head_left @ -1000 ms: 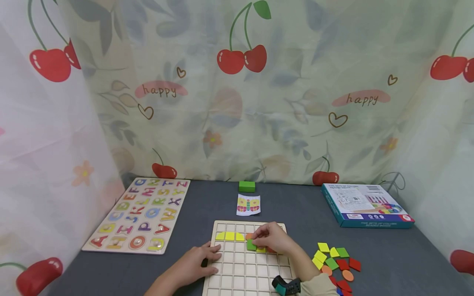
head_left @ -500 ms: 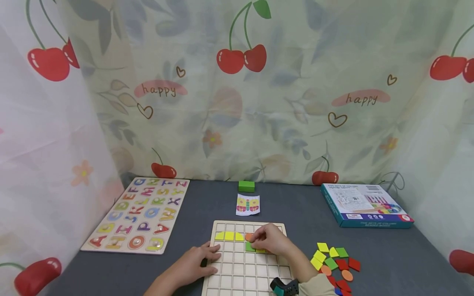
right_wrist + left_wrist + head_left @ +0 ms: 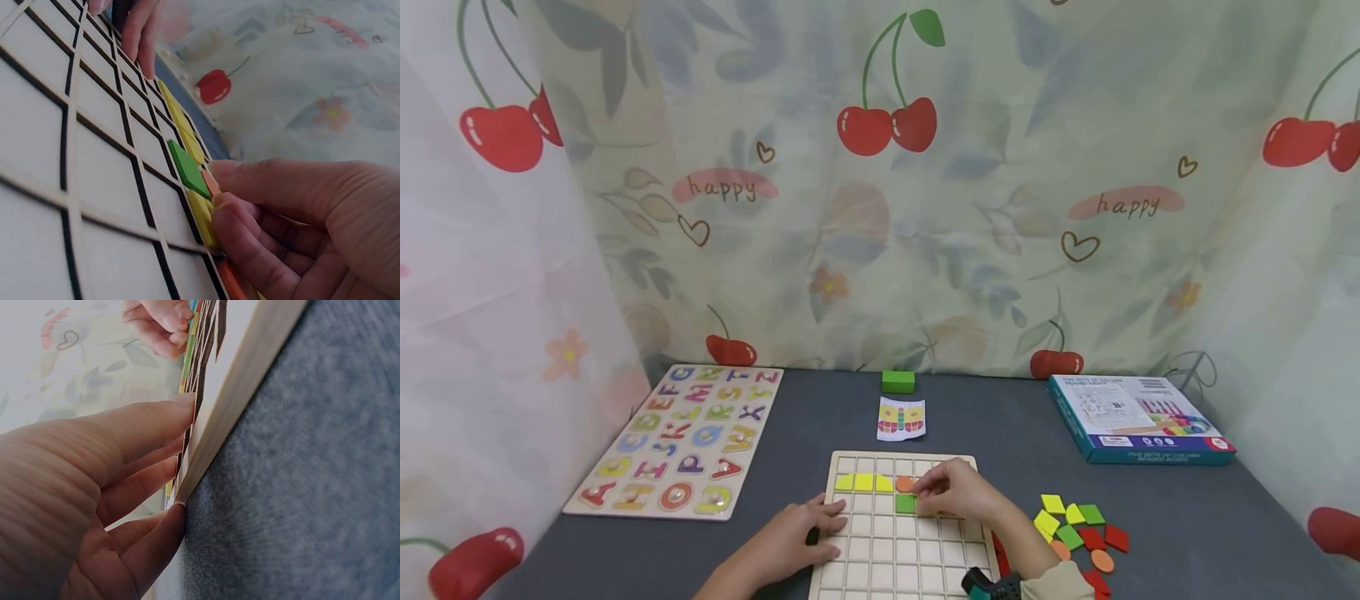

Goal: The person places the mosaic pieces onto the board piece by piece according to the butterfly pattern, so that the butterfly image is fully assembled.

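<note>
My left hand (image 3: 805,533) rests on the left edge of a wooden grid board (image 3: 880,554), its fingertips on the board's top and side in the left wrist view. Over the upper right of the grid, my right hand (image 3: 958,492) has thumb and index finger close together beside an orange round tile (image 3: 904,484). Whether it pinches a tile cannot be told. Yellow tiles (image 3: 864,482) sit in the same row to the left. Below the orange one is a green square tile (image 3: 906,503). In the right wrist view a yellow tile (image 3: 201,219) and a red-orange piece (image 3: 234,280) lie under the fingers.
Loose coloured tiles (image 3: 1071,536) lie right of the board. Behind it are a butterfly picture card (image 3: 901,419) and a green block (image 3: 898,382). A letter puzzle board (image 3: 677,442) lies at the left, a flat box (image 3: 1138,419) at the right. Printed curtains (image 3: 880,275) enclose the dark table.
My right hand has shifted slightly right, showing more of the orange tile. My left hand stays on the board's edge.
</note>
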Available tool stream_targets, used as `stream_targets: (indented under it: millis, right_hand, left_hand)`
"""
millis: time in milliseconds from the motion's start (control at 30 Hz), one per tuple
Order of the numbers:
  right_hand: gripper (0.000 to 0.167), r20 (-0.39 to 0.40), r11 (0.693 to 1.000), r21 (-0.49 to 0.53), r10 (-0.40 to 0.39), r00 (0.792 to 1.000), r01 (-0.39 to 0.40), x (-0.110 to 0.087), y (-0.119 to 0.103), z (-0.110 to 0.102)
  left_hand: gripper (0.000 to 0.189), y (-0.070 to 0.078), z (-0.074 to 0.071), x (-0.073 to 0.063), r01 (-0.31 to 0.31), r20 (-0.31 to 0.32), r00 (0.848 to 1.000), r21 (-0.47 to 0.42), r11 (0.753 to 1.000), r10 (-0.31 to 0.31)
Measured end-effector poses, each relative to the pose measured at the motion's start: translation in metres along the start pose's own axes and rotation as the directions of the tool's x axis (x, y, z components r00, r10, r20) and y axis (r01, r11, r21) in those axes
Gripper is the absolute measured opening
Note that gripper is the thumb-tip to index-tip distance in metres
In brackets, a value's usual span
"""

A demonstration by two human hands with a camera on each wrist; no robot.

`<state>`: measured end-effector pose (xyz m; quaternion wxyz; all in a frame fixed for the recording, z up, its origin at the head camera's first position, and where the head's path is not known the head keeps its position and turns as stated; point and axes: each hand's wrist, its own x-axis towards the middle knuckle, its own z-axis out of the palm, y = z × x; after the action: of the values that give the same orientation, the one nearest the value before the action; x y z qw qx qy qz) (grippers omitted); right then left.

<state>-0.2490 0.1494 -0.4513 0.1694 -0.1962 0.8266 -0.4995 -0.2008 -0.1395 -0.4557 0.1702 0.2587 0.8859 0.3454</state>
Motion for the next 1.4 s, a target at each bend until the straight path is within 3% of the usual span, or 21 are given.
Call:
stream_targets:
  millis: [233,633,867,1100,1400]
  right_hand:
    - [0.03,-0.024,0.998,0.026,0.061,0.998,-0.06,-0.014,0.011,-0.022]
    - [0.039,-0.096,0.993,0.009,0.117,0.988,-0.117,-0.056,0.038,-0.074]
    - [0.047,-0.177,0.978,0.028,0.21,0.962,-0.208,-0.076,0.049,-0.098]
    - [0.046,-0.276,0.952,0.058,0.305,0.912,-0.301,-0.096,0.058,-0.112]
    - [0.044,-0.246,0.946,0.014,0.316,0.916,-0.323,-0.105,0.075,-0.119]
  left_hand:
    - [0.043,-0.001,0.0,0.0,-0.004,-0.007,1.0,0.007,1.0,0.004]
    - [0.043,0.0,0.001,-0.001,-0.004,-0.01,1.0,0.014,1.0,0.004]
    - [0.043,-0.001,0.001,-0.001,-0.005,-0.006,1.0,0.006,1.0,0.005]
    - [0.043,-0.002,0.001,-0.001,-0.015,-0.013,1.0,0.019,1.0,0.015]
    - [0.043,-0.003,0.001,-0.001,-0.013,-0.007,1.0,0.022,1.0,0.013]
